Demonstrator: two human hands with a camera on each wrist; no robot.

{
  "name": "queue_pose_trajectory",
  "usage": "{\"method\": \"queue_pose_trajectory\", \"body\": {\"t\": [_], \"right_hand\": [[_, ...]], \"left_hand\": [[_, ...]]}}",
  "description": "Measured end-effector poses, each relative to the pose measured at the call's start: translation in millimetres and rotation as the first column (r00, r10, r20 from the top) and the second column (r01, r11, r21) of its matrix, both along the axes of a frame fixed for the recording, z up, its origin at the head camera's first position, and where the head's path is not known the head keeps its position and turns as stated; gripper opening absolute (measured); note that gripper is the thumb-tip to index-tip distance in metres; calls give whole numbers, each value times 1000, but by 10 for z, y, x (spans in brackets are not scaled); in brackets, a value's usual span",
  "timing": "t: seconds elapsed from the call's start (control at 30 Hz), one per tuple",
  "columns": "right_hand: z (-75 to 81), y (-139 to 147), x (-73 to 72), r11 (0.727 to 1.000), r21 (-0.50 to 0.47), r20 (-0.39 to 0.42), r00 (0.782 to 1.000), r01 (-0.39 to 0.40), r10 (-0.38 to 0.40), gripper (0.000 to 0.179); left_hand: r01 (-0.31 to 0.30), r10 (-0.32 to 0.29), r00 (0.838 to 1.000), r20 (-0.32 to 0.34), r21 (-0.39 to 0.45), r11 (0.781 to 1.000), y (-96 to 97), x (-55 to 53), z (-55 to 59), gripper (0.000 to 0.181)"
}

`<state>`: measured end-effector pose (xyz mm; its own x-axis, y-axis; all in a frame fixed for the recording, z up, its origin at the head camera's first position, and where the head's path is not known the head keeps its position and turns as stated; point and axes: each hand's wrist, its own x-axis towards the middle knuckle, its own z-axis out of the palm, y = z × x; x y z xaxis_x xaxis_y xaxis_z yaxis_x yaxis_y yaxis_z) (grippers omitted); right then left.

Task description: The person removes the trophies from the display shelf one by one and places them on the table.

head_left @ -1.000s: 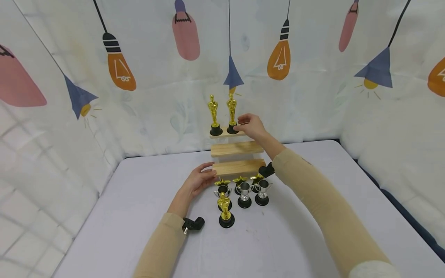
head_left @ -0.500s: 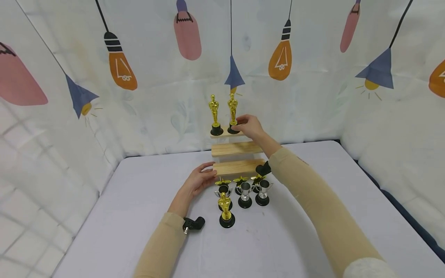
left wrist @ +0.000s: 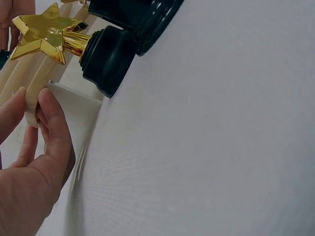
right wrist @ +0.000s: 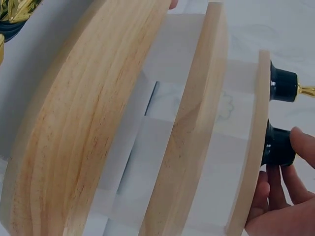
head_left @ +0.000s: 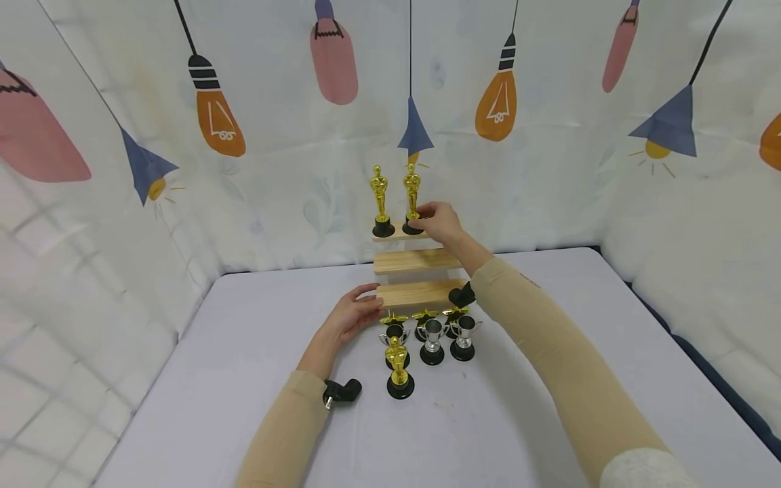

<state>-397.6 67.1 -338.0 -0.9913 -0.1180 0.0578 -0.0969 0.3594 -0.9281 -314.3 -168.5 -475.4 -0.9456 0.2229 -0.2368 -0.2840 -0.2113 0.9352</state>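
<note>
A tiered stand has a lower wooden board (head_left: pixel 421 293), a middle board (head_left: pixel 417 261) and a top board (head_left: pixel 399 234). Two gold figure trophies stand upright on the top board: a left trophy (head_left: pixel 381 196) and a right trophy (head_left: pixel 411 186). My right hand (head_left: pixel 442 222) grips the right one by its black base (right wrist: pixel 279 147), which rests against the board. With thumb and fingers, my left hand (head_left: pixel 350 315) pinches the left end of the lower board (left wrist: pixel 32 98). A third gold figure trophy (head_left: pixel 398 362) stands on the table in front.
Silver cup trophies (head_left: pixel 432 335) stand on the white table (head_left: pixel 256 379) before the stand. Behind them are gold star trophies (left wrist: pixel 44 34), close to the lower board and my left hand. A patterned cloth wall (head_left: pixel 274 203) rises behind the stand.
My right hand has shifted slightly left and settled closer around the right trophy's base. My left hand stays at the board's end. The whole head view has drifted slightly.
</note>
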Motion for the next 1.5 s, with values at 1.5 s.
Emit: {"method": "queue_pose_trajectory", "body": {"t": [1.5], "right_hand": [[244, 219, 672, 994, -48, 44, 994, -101, 103, 51]], "left_hand": [[13, -13, 1000, -8, -10, 1000, -6, -3, -9, 59]]}}
